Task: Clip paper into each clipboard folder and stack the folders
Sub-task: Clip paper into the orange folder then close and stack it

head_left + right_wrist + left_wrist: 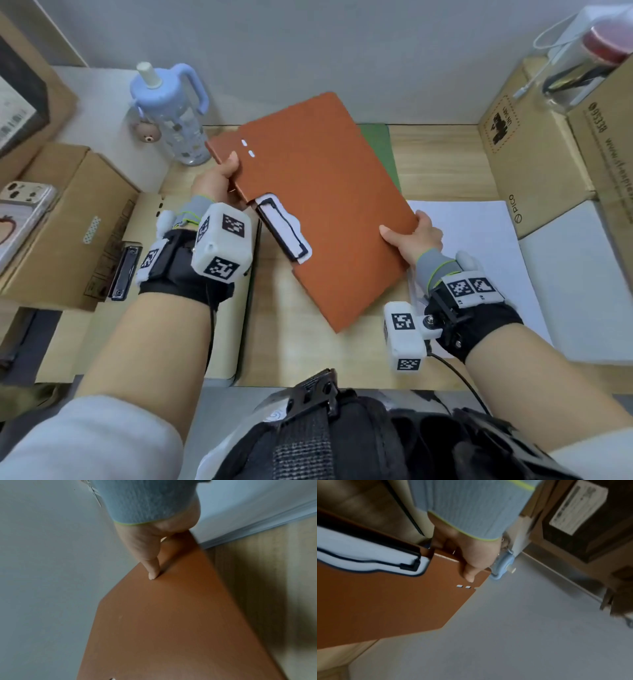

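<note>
A closed orange-brown clipboard folder (329, 205) hangs tilted above the wooden desk, its clip and white paper showing through the cover cutout (284, 229). My left hand (219, 178) grips its left edge, thumb on top beside two small white marks; in the left wrist view the left hand (471, 561) pinches that folder (385, 595). My right hand (416, 236) pinches the right edge, thumb on the cover; the right wrist view shows the thumb (152, 569) on the folder (171, 622). A beige folder (191, 301) lies under my left forearm. A green folder (380, 150) lies behind.
A stack of white paper (486, 260) lies at the right. Cardboard boxes stand left (68, 219) and right (534, 164). A blue water bottle (174, 113) stands at the back left. A phone (24, 216) rests on the left box. The desk front edge (342, 380) is near my body.
</note>
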